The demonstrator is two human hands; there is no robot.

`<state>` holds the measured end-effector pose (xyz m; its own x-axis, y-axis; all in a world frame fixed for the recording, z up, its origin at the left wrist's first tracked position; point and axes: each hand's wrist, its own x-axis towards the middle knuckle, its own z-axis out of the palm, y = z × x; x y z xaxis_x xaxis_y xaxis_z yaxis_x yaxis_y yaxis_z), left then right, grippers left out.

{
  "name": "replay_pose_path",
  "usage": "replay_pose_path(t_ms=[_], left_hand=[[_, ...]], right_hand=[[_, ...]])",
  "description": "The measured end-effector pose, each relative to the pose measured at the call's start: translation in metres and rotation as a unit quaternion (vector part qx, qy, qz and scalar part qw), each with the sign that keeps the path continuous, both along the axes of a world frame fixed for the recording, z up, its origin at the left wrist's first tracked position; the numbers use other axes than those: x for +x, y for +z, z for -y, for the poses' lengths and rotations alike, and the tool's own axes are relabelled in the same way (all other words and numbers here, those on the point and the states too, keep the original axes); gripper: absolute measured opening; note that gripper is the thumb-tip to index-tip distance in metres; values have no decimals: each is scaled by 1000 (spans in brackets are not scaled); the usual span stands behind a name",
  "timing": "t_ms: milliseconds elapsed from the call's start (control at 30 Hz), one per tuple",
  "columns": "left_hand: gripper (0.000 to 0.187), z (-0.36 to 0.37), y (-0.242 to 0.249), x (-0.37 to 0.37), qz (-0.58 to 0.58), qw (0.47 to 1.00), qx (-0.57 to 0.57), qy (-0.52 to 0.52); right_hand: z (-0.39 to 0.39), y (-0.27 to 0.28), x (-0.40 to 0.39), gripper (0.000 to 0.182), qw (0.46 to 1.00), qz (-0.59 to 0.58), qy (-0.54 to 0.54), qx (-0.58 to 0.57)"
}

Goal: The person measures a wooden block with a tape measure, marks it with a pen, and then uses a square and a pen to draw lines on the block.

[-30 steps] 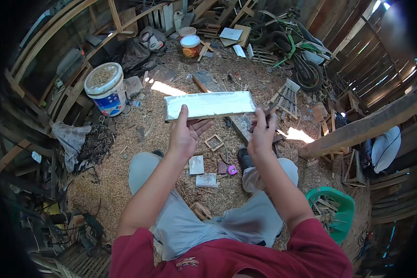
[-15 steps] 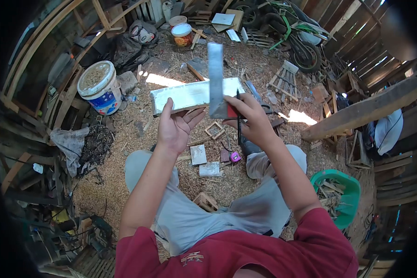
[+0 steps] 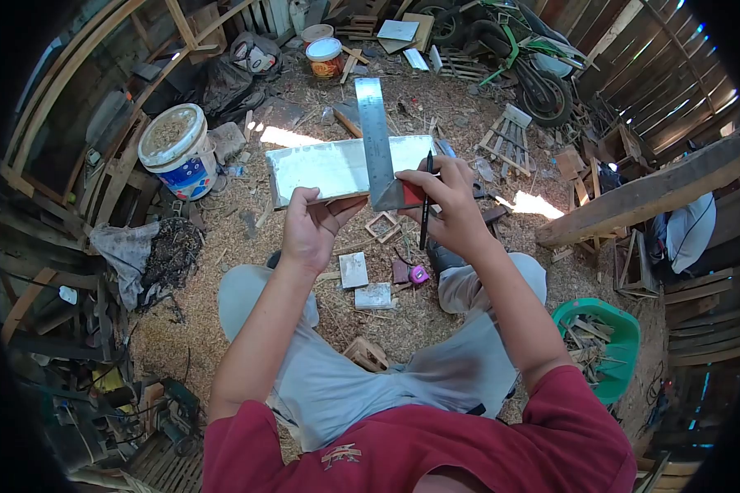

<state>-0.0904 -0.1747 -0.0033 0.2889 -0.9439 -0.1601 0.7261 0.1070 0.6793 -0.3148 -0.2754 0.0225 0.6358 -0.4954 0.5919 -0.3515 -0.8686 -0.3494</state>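
Note:
A white-painted wooden board (image 3: pixel 316 171) is held up in front of me, its long side running left to right. My left hand (image 3: pixel 311 234) has its near edge, thumb on the near side and fingers curled underneath. Across the board's face stands the metal blade of a try square (image 3: pixel 376 140), pointing away from me. My right hand (image 3: pixel 456 205) is closed on the square's red handle (image 3: pixel 413 195). A black pencil or pen (image 3: pixel 426 205) sticks out upright between the same fingers. The board's right end is partly hidden behind this hand.
Sawdust and shavings cover the ground. Small white blocks (image 3: pixel 353 270) and a pink tape measure (image 3: pixel 418 274) lie between my feet. A green tub (image 3: pixel 625 353) of wood scraps sits right, a white bucket (image 3: pixel 174 152) left. A wooden beam (image 3: pixel 649 193) and motorbike (image 3: pixel 534 70) stand right.
The square's blade has come to lie across the board, tilting slightly left. My left hand's thumb and fingers have closed in on the board's near edge. The board's face has turned more towards me.

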Motion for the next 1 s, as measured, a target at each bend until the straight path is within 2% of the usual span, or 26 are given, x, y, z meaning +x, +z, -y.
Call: replay_pose_path(t_ms=[300,500,600,800,1000], left_hand=[[57,-5,2,0,-33,998,-57,-1],[60,-3,-2,-9,-68,997,-26,34],[61,-4,-1,-10,-69,997,-27,-2],[58,-6,-3,-12,-31,998,-55,-31],[49,-5,-19,-7,5,998,-20,-59]], right_hand=[[-2,3,-3,56,1000,-1,-4,-16],[-15,-2,7,55,1000,-2,27,-11],[-17,-2,10,58,999,-4,39,-27],[-19,-2,10,58,999,3,43,-16],[-16,6,7,57,998,14,42,-32]])
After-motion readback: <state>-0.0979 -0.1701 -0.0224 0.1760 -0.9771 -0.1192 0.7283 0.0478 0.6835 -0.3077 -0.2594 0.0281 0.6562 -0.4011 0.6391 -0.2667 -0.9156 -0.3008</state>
